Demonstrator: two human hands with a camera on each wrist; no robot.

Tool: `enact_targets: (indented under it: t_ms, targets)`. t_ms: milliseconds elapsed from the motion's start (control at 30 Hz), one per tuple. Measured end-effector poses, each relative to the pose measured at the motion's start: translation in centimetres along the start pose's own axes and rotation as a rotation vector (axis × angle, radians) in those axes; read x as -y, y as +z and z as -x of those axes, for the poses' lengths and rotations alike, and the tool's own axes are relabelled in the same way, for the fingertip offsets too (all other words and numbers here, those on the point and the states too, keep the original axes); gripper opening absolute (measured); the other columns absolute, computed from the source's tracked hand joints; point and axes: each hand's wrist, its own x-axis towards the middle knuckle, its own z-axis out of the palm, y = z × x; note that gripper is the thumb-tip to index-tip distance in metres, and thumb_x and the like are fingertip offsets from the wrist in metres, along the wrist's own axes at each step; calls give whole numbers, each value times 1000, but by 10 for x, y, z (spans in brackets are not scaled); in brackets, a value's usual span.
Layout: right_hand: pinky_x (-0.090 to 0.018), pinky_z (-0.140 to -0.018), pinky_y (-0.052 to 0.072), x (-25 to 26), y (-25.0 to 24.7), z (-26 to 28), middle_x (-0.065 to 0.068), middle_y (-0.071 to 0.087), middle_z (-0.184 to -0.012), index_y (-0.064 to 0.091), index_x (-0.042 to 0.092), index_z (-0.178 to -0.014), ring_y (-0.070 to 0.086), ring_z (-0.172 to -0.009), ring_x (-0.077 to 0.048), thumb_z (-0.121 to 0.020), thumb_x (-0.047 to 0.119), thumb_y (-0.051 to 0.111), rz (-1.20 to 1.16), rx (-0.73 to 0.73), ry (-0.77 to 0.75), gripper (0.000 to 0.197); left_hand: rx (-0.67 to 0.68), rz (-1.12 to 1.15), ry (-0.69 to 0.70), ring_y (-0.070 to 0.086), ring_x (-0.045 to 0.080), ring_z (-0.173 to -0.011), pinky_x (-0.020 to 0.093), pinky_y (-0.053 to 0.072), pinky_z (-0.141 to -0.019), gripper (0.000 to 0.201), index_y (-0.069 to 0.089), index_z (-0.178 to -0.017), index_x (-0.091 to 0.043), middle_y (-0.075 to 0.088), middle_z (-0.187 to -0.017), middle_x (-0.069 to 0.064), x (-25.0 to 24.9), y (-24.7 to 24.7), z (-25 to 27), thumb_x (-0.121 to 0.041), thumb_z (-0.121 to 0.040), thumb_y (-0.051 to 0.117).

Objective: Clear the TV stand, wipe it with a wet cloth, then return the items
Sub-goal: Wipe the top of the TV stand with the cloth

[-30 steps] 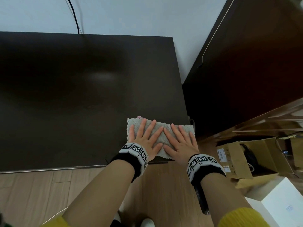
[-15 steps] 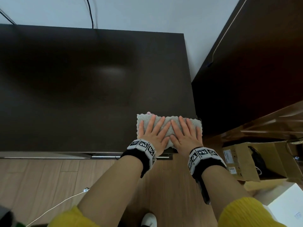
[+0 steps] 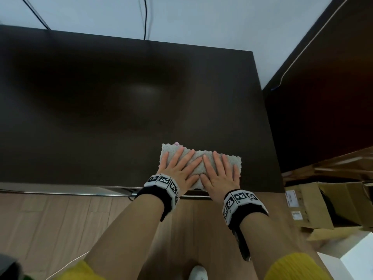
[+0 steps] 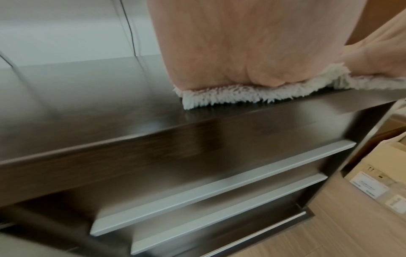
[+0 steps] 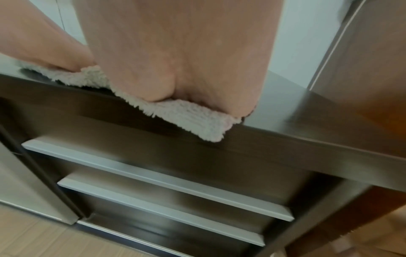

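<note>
A fluffy grey-white cloth (image 3: pixel 226 159) lies flat on the dark TV stand (image 3: pixel 101 110), near its front right corner. My left hand (image 3: pixel 179 166) presses on the cloth's left half with straight, spread fingers. Beside it, my right hand (image 3: pixel 220 171) presses flat on the right half. In the left wrist view the cloth (image 4: pixel 230 94) sits just behind the stand's front edge (image 4: pixel 197 125) under my palm. In the right wrist view a corner of the cloth (image 5: pixel 197 121) hangs slightly over the front edge (image 5: pixel 285 144).
Two black cables (image 3: pixel 145 17) run down the white wall behind the stand. A tall dark wooden cabinet (image 3: pixel 323 98) stands right of it. An open cardboard box (image 3: pixel 323 205) and a white box (image 3: pixel 355 259) sit on the wood floor at right. Grey drawer fronts (image 4: pixel 219 184) lie below the top.
Both hands have slid the cloth back toward the stand's front edge, staying flat on it; the head view has shifted so the stand's right end appears further right.
</note>
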Motion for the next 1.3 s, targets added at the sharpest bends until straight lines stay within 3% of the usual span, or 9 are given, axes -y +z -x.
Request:
enact_targets:
  t_ms: [133,300,367,500,633,833,1033,1200,1300]
  targets:
    - [-46,-113,-17,67,5,-11,7,-30,-154,-22,39,-145,-28,-142,-18,-99,51,13,10,-15,-23,60,-14,-18,2,-19,19,-145,49,-10,-114,77,-15,-145,-44,-15,-157,-14,68,1,24,-64,-70,-17]
    - [-47,-114,-15,155,9,-34,7,-27,-156,-19,39,-146,-25,-143,-18,-76,60,-13,40,-41,-93,73,-25,-14,-33,-18,17,-145,49,-11,-114,88,-15,-144,-47,-14,-157,-15,163,-3,52,-74,-62,-28]
    - [-47,-114,-15,191,9,-45,7,-27,-156,-18,39,-146,-26,-143,-18,-81,62,-8,54,-36,-120,70,-32,-17,-58,-17,17,-145,49,-10,-114,93,-15,-143,-48,-14,-157,-15,201,-4,63,-76,-57,-34]
    - [-47,-113,-16,265,8,-67,7,-27,-155,-17,38,-147,-26,-143,-18,-98,53,16,65,-25,-182,60,-14,-7,-119,-19,16,-144,48,-9,-116,92,-16,-143,-47,-17,-157,-15,273,-9,92,-73,-56,-31]
    - [-46,-113,-16,330,11,-88,8,-24,-156,-15,38,-147,-23,-144,-18,-95,56,9,109,-48,-270,61,-42,-1,-182,-17,16,-145,45,-9,-114,98,-12,-144,-47,-11,-158,-13,340,-11,117,-77,-54,-35]
    - [-47,-113,-15,407,4,-111,9,-22,-157,-13,38,-148,-22,-144,-17,-99,51,19,126,-13,-360,60,3,-33,-294,-18,17,-145,44,-3,-117,80,-31,-129,-47,-17,-156,-14,411,-21,148,-76,-55,-27]
    - [-46,-113,-16,454,0,-131,8,-22,-157,-13,38,-148,-22,-144,-18,-98,52,19,179,-7,-413,61,62,31,-349,-24,16,-143,46,-9,-115,83,-24,-139,-49,-23,-154,-16,459,-28,158,-74,-60,-16]
    - [-46,-112,-18,496,-11,-151,8,-25,-156,-16,38,-147,-25,-143,-17,-99,51,18,208,28,-467,60,39,65,-404,-25,14,-142,44,-10,-115,85,-33,-127,-53,-23,-154,-17,501,-31,168,-83,-48,-30]
    - [-46,-112,-19,520,-13,-162,8,-27,-156,-18,37,-147,-28,-142,-17,-99,50,16,226,49,-499,60,49,114,-445,-26,13,-142,44,-11,-115,73,-30,-126,-55,-22,-154,-18,523,-40,173,-80,-59,-13]
